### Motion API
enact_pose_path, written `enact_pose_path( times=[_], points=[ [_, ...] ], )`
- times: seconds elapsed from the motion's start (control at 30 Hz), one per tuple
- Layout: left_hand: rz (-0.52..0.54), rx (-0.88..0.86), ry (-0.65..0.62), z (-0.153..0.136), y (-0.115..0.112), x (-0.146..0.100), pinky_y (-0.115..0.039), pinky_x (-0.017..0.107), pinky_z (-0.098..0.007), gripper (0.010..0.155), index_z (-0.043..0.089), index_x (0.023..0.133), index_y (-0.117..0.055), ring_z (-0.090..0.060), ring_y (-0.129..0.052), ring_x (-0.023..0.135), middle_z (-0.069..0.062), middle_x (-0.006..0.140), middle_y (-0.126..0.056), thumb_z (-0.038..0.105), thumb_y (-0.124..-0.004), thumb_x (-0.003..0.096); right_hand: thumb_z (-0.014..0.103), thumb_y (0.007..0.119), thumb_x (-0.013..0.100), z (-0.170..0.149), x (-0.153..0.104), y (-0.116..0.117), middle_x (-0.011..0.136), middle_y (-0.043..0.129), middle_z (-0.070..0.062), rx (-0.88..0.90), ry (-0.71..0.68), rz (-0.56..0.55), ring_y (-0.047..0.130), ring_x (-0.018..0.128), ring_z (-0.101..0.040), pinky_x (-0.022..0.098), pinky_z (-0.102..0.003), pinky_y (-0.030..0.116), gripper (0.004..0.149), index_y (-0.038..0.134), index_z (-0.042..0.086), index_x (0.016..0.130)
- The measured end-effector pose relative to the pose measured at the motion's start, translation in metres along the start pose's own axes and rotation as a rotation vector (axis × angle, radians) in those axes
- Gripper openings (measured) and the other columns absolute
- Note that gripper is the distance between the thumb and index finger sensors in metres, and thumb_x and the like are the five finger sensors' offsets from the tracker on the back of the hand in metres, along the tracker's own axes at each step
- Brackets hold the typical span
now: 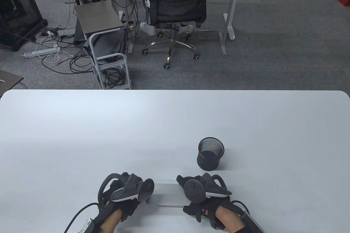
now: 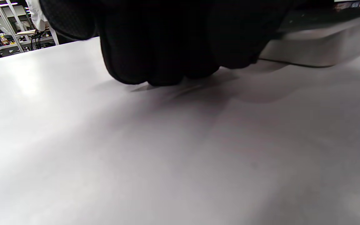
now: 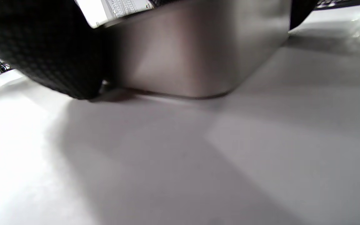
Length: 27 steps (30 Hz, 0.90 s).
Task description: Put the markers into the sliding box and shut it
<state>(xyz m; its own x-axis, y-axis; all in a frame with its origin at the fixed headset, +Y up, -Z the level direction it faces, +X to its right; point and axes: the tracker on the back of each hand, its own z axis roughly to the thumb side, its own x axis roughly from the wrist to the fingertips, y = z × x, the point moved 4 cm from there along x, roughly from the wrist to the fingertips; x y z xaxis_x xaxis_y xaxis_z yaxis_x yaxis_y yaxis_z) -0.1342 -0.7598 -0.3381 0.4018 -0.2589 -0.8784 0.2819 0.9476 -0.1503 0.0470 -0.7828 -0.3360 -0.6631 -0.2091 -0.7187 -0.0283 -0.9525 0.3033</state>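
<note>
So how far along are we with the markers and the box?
No markers show loose on the table, and the mesh cup looks empty. Both hands, left and right, are at the ends of the sliding box. Whether it's fully closed can't be told; that's what's left.

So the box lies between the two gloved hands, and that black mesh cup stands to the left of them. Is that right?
Not quite: the table view shows the black mesh cup to the right, beyond the right hand. The box does lie between that and the left hand.
</note>
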Motion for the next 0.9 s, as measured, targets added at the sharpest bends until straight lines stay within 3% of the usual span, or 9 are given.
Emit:
enact_pose_path(
  times=[0.47, 0.83, 0.9],
  points=[
    [0.03, 0.018, -0.03, 0.022, 0.004, 0.007, -0.063, 0.073, -0.053, 0.051, 0.027, 0.089, -0.076, -0.023, -0.093, 0.078, 0.003, 0.088, -0.091, 0.045, -0.08, 0.0413, 0.05, 0.074, 0.051, 0.0, 0.001, 0.0, 0.108, 0.051, -0.014, 0.009, -0.004, -0.004, 0.059, 0.09, -0.041, 0.064, -0.06, 0.059, 0.071, 0.038, 0.016, 0.102],
    [0.048, -0.064, -0.062, 0.01, 0.002, 0.0, -0.064, 0.071, -0.053, 0.055, 0.026, 0.09, -0.077, -0.024, -0.094, 0.079, 0.003, 0.09, -0.091, 0.048, -0.081, 0.0403, 0.052, 0.073, 0.053, -0.005, -0.001, 0.0, 0.109, 0.048, -0.011, 0.019, -0.004, -0.011, 0.057, 0.092, -0.038, 0.065, -0.06, 0.057, 0.07, 0.037, 0.018, 0.103],
    [0.058, -0.08, -0.067, 0.006, 0.001, -0.003, -0.065, 0.071, -0.053, 0.053, 0.027, 0.09, -0.079, -0.024, -0.094, 0.079, 0.002, 0.09, -0.091, 0.048, -0.081, 0.0409, 0.05, 0.077, 0.051, -0.006, -0.004, -0.001, 0.11, 0.047, -0.011, 0.012, -0.016, -0.019, 0.056, 0.094, -0.039, 0.065, -0.064, 0.056, 0.073, 0.037, 0.018, 0.103]
  ],
)
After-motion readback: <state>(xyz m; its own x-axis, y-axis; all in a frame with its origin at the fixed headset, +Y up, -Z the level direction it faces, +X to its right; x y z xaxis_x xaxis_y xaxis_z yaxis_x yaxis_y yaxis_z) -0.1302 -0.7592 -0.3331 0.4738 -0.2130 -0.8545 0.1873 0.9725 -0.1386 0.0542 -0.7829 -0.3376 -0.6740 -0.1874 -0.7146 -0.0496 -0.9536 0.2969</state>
